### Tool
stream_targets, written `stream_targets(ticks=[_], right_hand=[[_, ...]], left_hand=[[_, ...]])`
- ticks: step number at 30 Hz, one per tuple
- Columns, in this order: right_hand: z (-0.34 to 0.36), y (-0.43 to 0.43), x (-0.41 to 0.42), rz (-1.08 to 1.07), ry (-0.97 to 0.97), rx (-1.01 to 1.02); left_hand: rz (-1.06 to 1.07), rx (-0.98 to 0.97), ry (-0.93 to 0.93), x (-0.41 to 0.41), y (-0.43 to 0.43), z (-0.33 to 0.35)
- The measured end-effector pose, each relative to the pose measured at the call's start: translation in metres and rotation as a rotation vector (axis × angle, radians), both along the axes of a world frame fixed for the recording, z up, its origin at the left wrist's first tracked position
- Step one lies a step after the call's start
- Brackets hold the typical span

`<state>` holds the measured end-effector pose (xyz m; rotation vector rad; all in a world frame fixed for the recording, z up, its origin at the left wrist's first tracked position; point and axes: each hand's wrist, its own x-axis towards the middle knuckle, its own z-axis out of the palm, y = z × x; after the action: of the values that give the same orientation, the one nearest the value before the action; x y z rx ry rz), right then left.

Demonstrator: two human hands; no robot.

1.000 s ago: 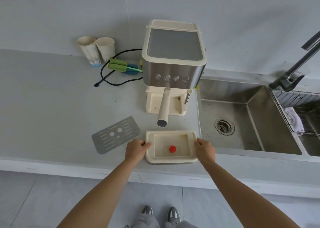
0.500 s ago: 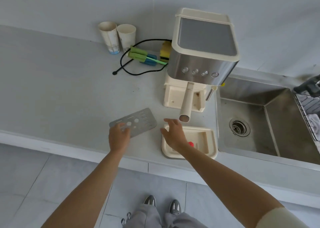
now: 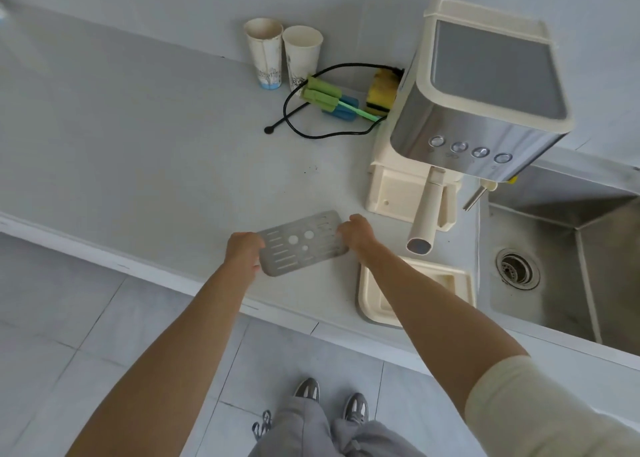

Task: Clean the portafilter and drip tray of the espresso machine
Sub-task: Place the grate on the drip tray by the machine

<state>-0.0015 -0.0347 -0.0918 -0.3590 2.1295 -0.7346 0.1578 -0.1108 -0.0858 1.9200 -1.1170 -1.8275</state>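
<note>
head view: left hand (image 3: 242,254) and right hand (image 3: 358,235) each grasp one end of the metal drip tray grate (image 3: 302,242), on the counter (image 3: 138,165). drip tray (image 3: 460,280) is out, beside the sink (image 3: 568,283), judged unwashed; portafilter (image 3: 426,214) remains mounted. count: two paper cups (image 3: 282,54), one sponge (image 3: 381,91)

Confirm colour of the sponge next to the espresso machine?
Yellow with a dark scouring layer, going by the sponge in the head view.
</note>
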Motion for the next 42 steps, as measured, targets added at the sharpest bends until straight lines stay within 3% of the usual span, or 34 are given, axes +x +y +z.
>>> stream_targets(ticks=[7, 13, 18, 25, 34, 38, 42], right_hand=[[-0.004, -0.011, -0.005, -0.086, -0.057, 0.036], [-0.008, -0.005, -0.011, -0.010, -0.011, 0.103], [-0.009, 0.000, -0.012, -0.111, 0.027, -0.050], [0.000, 0.021, -0.008, -0.233, -0.239, -0.303], [0.004, 0.070, -0.014, -0.483, -0.376, -0.383], [0.015, 0.103, -0.021, -0.517, -0.318, -0.422], [0.018, 0.137, -0.036, -0.473, -0.147, -0.318]], left_hand=[[-0.002, 0.054, -0.021, -0.001, -0.009, 0.004], [0.003, 0.111, -0.017, 0.002, -0.018, 0.002], [-0.029, 0.130, -0.027, 0.006, -0.024, -0.003], [-0.122, 0.171, -0.041, 0.005, -0.021, 0.003], [-0.321, -0.248, -0.126, -0.007, 0.007, 0.006], [-0.434, -0.338, -0.102, -0.011, 0.026, 0.006], [-0.511, -0.388, -0.065, -0.024, 0.056, 0.002]])
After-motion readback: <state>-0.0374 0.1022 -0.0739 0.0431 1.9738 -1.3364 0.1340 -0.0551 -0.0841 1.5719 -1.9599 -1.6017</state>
